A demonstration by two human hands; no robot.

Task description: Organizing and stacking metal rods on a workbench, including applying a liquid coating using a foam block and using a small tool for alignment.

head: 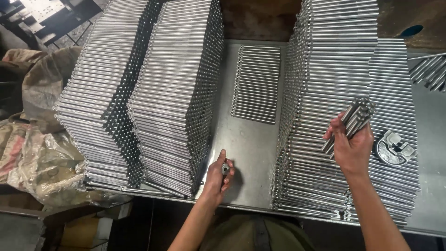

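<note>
My right hand (352,148) grips a bundle of short steel rods (353,121), held over the tall right stack of rods (325,93). My left hand (218,174) rests on the metal table (246,148) near its front edge, fingers closed around a small round metal piece (226,168), beside the corner of the middle stack of rods (179,97). A single flat layer of rods (256,83) lies on the table between the stacks.
Another tall stack of rods (100,97) stands at the left. A round metal gauge-like tool (394,148) lies on the right stack. Loose rods (429,69) sit at the far right. Sacks and plastic (37,139) are piled left of the table.
</note>
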